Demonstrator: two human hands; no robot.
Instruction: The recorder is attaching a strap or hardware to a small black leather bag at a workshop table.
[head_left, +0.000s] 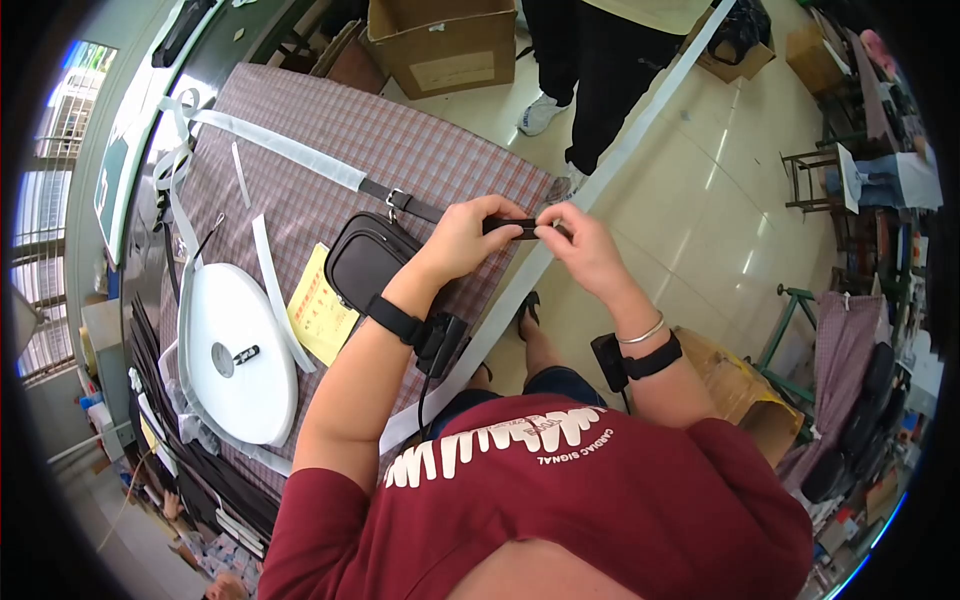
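A dark strap point(418, 208) with a metal buckle runs from the table towards my hands. My left hand point(468, 238) is closed on it, thumb and fingers pinching near the table's edge. Right beside it, my right hand point(584, 250) pinches the strap's end part between thumb and fingertips. The fingertips hide some of the strap. Below and left of my left hand lies a small dark bag point(372, 258) with rounded corners, partly covered by my left forearm. A pale strip point(310, 158) stretches over the table to the strap's far end.
On the checked tablecloth point(285, 105) sit a large white tape roll point(245, 390) and a yellow printed paper point(322, 312). A long pale band point(640, 130) crosses diagonally beyond my hands. A cardboard box point(440, 45) and a standing person point(600, 70) are on the far side.
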